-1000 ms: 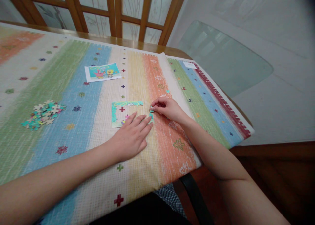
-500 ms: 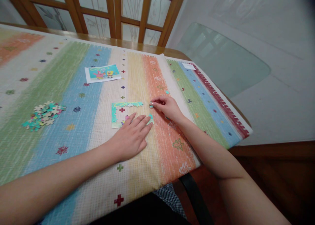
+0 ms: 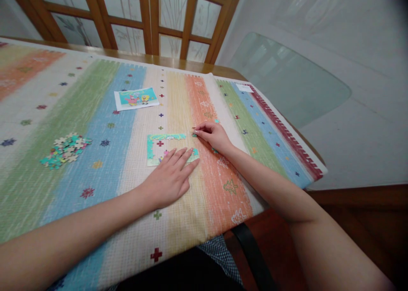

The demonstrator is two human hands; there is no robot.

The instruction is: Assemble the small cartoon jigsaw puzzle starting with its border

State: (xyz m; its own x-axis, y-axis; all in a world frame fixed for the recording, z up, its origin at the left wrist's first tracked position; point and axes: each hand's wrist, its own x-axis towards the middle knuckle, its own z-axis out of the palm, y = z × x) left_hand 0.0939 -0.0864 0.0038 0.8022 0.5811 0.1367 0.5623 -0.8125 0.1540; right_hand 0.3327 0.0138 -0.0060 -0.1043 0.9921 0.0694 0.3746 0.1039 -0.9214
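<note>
In the head view, your right hand (image 3: 216, 137) has just carried the held piece (image 3: 194, 134) toward the far edge of the table (image 3: 178, 62), and it is now about level with the far strip of the border (image 3: 162, 136), just beyond that strip's right end and not touching it. I judge that this puts the work at the border's open far-right corner. Your right thumb and forefinger are pinched together on the piece. Your left hand (image 3: 168, 184) stays flat, its fingers slightly spread over the border's near-right part, gripping nothing that I can see. The border lies toward the table's near edge. Toward the left edge sits the pile (image 3: 66, 150); toward the far edge, the photo (image 3: 137, 99). A loose piece (image 3: 217, 121) lies just past your right knuckles.
</note>
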